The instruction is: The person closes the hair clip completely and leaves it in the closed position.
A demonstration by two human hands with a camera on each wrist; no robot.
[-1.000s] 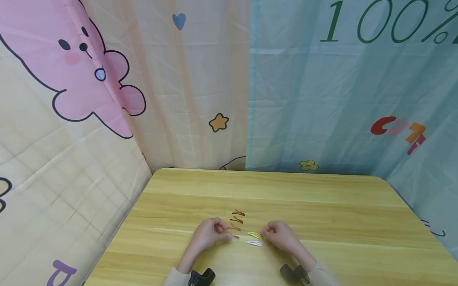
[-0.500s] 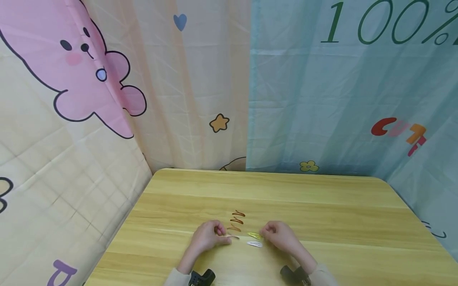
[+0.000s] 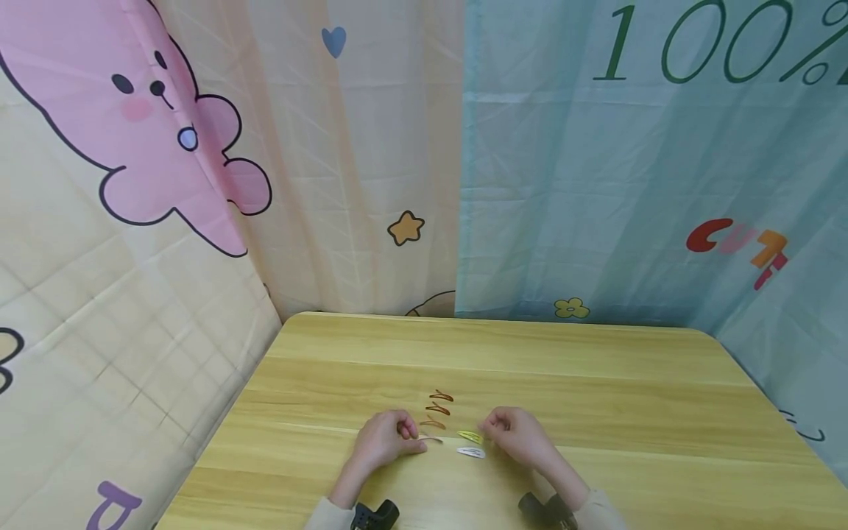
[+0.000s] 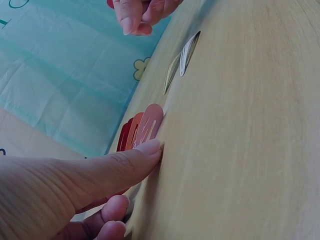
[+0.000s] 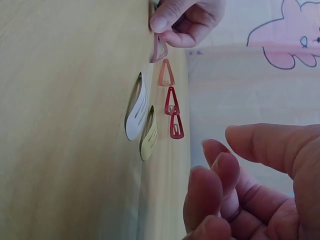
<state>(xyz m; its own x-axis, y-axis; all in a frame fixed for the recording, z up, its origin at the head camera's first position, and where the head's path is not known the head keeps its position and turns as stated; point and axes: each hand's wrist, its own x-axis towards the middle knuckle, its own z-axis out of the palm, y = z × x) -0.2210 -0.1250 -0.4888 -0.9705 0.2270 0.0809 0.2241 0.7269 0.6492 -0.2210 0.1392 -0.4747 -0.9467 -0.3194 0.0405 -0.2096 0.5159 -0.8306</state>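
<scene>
My left hand [image 3: 387, 439] pinches a pink hair clip [image 4: 152, 120] between thumb and fingers, low over the wooden table. Beyond it in the left wrist view stand an orange hair clip [image 4: 134, 131] and dark red ones. In the right wrist view, the orange clip, a red hair clip [image 5: 171, 101] and another red hair clip [image 5: 176, 127] form a column. A white hair clip [image 3: 471, 452] and a yellow-green hair clip [image 3: 470, 436] lie between the hands. My right hand [image 3: 518, 436] is beside the yellow-green clip, fingers loosely curled, nothing between thumb and fingertips.
The wooden table [image 3: 596, 368] reaches back to printed curtains [image 3: 371, 147] behind and at the sides. A dark wrist camera [image 3: 375, 515] sits on the left wrist, and another camera [image 3: 546, 509] on the right.
My left thumb has shifted slightly down and left, and more of the pink hair clip shows. My right hand has moved very slightly up and left. The clips on the table stay put.
</scene>
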